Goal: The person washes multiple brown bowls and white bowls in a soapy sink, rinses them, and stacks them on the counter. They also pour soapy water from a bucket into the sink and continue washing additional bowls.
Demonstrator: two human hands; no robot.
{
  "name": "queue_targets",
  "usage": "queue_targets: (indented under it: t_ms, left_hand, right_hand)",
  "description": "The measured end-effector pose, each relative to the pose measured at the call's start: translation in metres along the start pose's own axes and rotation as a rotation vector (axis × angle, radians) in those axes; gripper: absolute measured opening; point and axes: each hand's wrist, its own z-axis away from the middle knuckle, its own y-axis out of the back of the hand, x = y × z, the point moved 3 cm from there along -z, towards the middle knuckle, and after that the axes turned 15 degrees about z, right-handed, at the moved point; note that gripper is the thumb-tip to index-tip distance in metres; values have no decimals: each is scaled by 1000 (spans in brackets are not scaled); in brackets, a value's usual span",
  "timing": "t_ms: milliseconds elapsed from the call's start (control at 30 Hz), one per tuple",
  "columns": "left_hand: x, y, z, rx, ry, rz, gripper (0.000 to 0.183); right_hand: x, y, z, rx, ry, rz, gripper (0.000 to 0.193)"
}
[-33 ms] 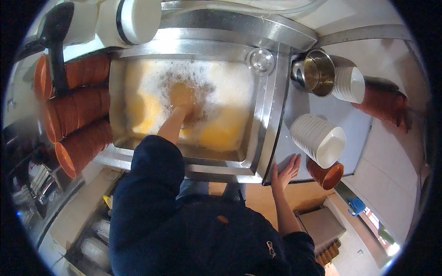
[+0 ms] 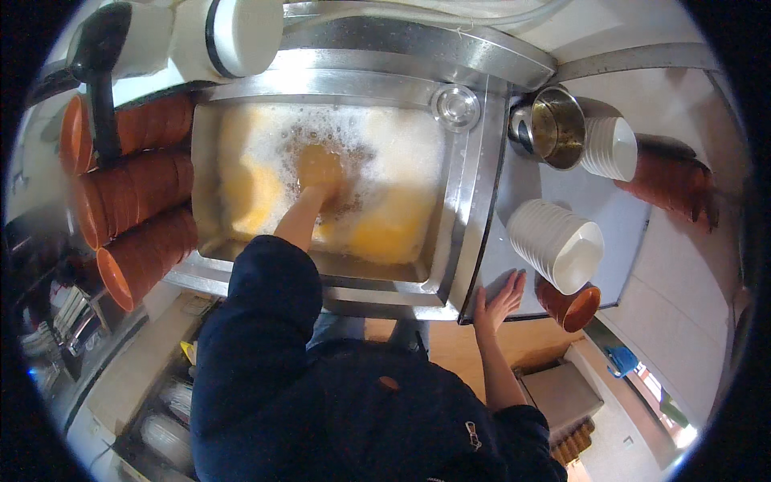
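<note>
My left hand [image 2: 320, 170] is sunk in foamy, yellowish water [image 2: 393, 225] in a steel sink [image 2: 459, 201]. Bubbles and murk blur its fingers, and anything they may touch is hidden. On the grey counter [image 2: 499, 241] to the right, my right hand [image 2: 501, 302] rests flat with its fingers stretched out, holding nothing. Close beside it lies a stack of white bowls [image 2: 562, 247] on its side. Brown bowls [image 2: 574, 308], nested together, lie at the counter's near edge, right of that hand.
Several stacks of reddish-brown bowls [image 2: 132, 197] line the sink's left side. Above them are a black-handled utensil [image 2: 100, 112] and a white container [image 2: 241, 36]. At the back right stand a metal pot [image 2: 560, 127], more white bowls [image 2: 614, 149] and reddish-brown ones [image 2: 666, 181].
</note>
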Motion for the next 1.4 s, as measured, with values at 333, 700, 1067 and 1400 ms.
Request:
queue_targets:
  t_ms: [333,700,1067,1400]
  left_hand:
    - [-12,-31,-1,-197,-38,400,30]
    - [-17,-21,-5,-145,-64,428,28]
    - [-13,-40,17,-236,2,489,26]
    - [-16,-53,25,-392,49,679,24]
  right_hand:
    - [-1,-1,0,-11,-5,26,81]
    - [0,0,-1,-30,-17,16,81]
    - [-1,0,0,3,5,17,80]
    - [-1,-1,0,-5,9,33,80]
